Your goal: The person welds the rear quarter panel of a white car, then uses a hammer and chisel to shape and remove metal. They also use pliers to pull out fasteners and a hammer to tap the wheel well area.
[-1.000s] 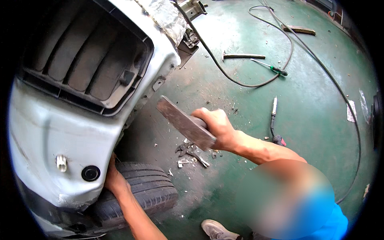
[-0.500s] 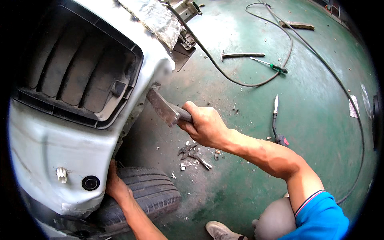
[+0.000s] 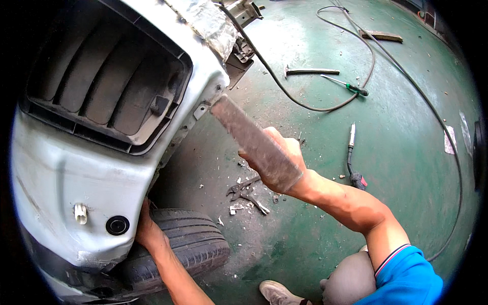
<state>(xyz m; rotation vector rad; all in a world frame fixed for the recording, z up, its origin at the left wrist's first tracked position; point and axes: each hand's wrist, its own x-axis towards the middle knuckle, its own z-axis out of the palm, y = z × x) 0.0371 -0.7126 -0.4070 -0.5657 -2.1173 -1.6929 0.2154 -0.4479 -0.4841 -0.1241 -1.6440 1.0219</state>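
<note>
In my right hand is a hammer with a long, flat, rust-brown steel head, raised toward the camera. Its head covers part of the hand and hides the handle; one end points at the bare metal edge of a white vehicle body panel. Whether that end touches the edge I cannot tell. My left hand reaches behind the panel's lower edge, just above a black tire. The fingers of that hand are hidden by the panel. A black louvred vent is set in the panel.
On the green floor lie locking pliers among debris, a second hammer, a green-handled screwdriver and a welding torch. A dark cable loops across the floor. A bar lies at the far right.
The hammer has tilted up, so its long flat head now faces the camera. My right hand has shifted slightly right. The view has moved a little; my left hand stays behind the panel.
</note>
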